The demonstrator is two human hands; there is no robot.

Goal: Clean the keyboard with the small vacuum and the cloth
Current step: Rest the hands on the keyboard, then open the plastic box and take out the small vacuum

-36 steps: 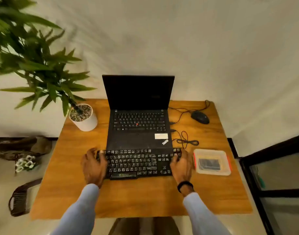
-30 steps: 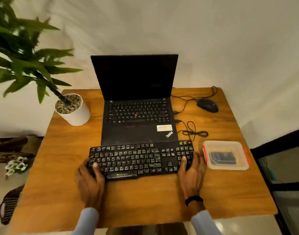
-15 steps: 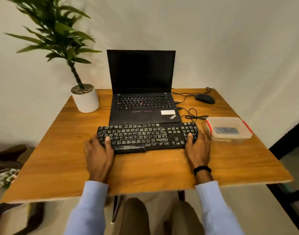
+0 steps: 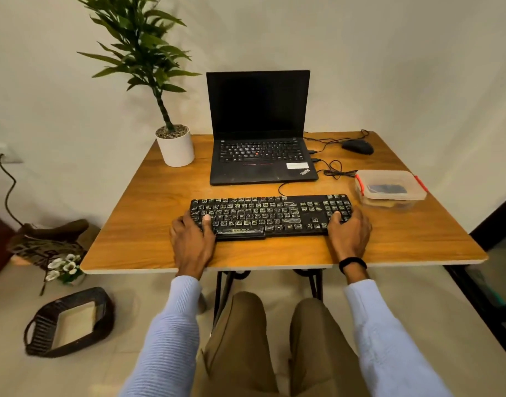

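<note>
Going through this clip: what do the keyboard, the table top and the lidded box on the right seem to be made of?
Keyboard: apparently black matte plastic, its moulded keys smeared with pale dust or residue.
Table top: wood or wood-look laminate, smooth with a soft sheen and visible grain. The pale edge hints at board.
Box: translucent plastic; something dark shows through the cloudy lid, and it has red clips.

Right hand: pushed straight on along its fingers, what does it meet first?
The right hand grips the right end of the black dusty keyboard, so that moves with it. Past it, likely the bundled thin black cable first; the clear lidded plastic box sits right of the line. Depth unclear.
</note>
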